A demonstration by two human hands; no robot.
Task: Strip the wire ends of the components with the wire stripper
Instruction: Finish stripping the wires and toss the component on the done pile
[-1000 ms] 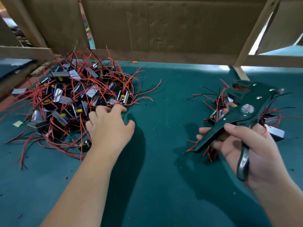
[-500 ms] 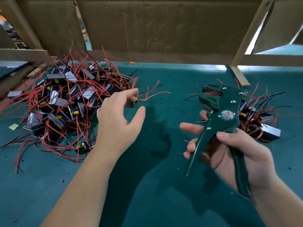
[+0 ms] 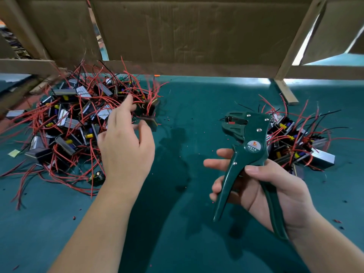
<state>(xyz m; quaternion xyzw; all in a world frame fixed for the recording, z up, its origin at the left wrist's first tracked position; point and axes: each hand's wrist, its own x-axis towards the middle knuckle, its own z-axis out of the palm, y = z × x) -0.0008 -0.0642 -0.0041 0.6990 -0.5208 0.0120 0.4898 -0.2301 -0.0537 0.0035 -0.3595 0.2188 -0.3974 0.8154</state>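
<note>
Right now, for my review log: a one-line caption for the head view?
Left hand pinches a wired component at the big pile's edge; right hand holds the green wire stripper, handles apart.

Left hand (image 3: 126, 152) now pinches a component (image 3: 150, 115) (blurred) off the pile (image 3: 69, 119); wire stripper (image 3: 254, 134) swung upright.

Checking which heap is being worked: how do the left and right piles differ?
The left pile is larger and wider-spread than the right pile. The left hand pinches a component at the left pile's edge; the right pile lies behind the wire stripper. Both hold red-wired components.
</note>
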